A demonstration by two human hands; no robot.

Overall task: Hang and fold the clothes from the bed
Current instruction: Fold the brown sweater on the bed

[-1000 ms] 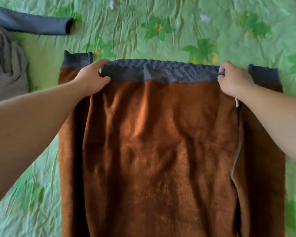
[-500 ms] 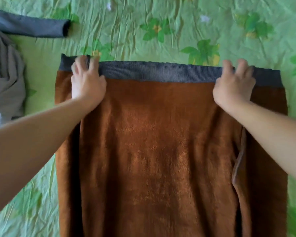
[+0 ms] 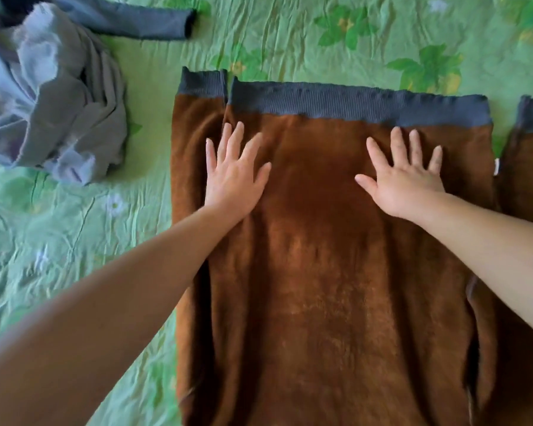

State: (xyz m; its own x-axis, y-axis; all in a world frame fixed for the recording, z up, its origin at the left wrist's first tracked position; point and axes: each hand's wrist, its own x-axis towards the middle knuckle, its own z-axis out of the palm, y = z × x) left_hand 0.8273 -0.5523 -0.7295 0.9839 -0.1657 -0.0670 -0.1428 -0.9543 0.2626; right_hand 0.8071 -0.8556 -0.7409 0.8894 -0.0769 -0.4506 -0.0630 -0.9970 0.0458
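Brown fleece garment (image 3: 320, 287) flat on green bed (image 3: 59, 241), near centre; left hand (image 3: 236, 182), right hand (image 3: 405, 182) pressed palm-down on it, fingers (image 3: 396, 142) straight, spread, gripping nothing; grey ribbed band (image 3: 351, 103) just beyond; crumpled grey clothes (image 3: 53, 96) far left

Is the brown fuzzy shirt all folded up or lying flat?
Lying flat. The brown garment is spread smooth on the green bedsheet, with the left hand and right hand pressing it, palms down.
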